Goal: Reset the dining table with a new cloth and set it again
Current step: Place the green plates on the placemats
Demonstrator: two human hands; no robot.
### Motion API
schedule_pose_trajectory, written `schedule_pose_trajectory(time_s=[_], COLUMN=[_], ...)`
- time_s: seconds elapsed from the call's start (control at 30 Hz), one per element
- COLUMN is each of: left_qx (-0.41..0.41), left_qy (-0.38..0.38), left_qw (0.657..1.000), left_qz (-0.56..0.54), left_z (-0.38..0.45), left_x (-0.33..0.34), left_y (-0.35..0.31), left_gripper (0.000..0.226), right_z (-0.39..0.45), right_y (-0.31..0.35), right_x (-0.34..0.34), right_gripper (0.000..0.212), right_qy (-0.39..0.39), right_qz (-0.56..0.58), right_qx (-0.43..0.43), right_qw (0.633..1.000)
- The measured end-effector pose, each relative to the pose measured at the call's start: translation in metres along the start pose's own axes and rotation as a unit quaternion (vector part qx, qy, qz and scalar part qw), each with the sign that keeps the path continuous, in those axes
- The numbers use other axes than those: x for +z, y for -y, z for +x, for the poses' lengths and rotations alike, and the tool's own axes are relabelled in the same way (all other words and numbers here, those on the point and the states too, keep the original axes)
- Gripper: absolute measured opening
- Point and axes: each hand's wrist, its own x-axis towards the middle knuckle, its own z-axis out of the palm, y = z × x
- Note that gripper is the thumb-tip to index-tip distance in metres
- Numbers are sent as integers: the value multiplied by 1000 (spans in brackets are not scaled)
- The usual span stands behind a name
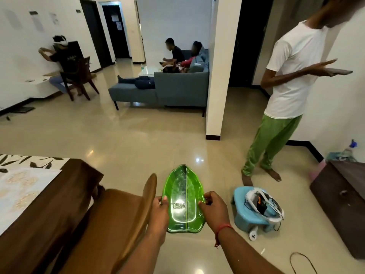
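Green leaf-shaped tray (184, 196) is held out over the floor, beside a wooden chair (122, 210); left hand (159, 209) and right hand (214, 206) each pinch one side rim.

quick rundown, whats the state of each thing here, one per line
green leaf-shaped plate: held level over the floor, empty
left hand: grips the plate's left rim
right hand: grips the plate's right rim
dining table: covered with a brown cloth, patterned mats on top
wooden chair: beside the table, seat bare
blue stool: on the floor, white headset lying on it
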Motion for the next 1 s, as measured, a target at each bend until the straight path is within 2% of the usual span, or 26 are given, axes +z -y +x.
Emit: schedule_pose_trajectory(time_s=[0.13, 0.3, 0.47, 0.6, 0.77, 0.87, 1.0], left_qx=[14, -13, -18, -13, -27, -39, -35], left_qy=[3, 34, 21, -26, -127, -177, -254], left_qw=[1000, 999, 999, 999, 987, 975, 953], left_qz=[16, -10, -22, -41, -98, -127, -159], left_z=[101, 227, 331, 429, 524, 560, 623], left_x=[40, 92, 135, 161, 162, 149, 88], left_y=[-50, -109, -145, -174, -210, -226, -237], left_gripper=[15, 10, 1, 3, 20, 17, 16], right_z=[112, 243, 361, 480, 602, 649, 693], right_y=[20, 55, 77, 100, 150, 179, 227], right_x=[13, 16, 24, 50, 103, 140, 232], right_gripper=[17, 15, 15, 15, 16, 15, 13], right_qy=[-8, -26, -2, 37, 137, 188, 275], right_qz=[8, 16, 5, -2, -17, -37, -75], right_qx=[11, 27, 29, 2, -35, -52, -102], right_qw=[1000, 999, 1000, 999, 990, 980, 953])
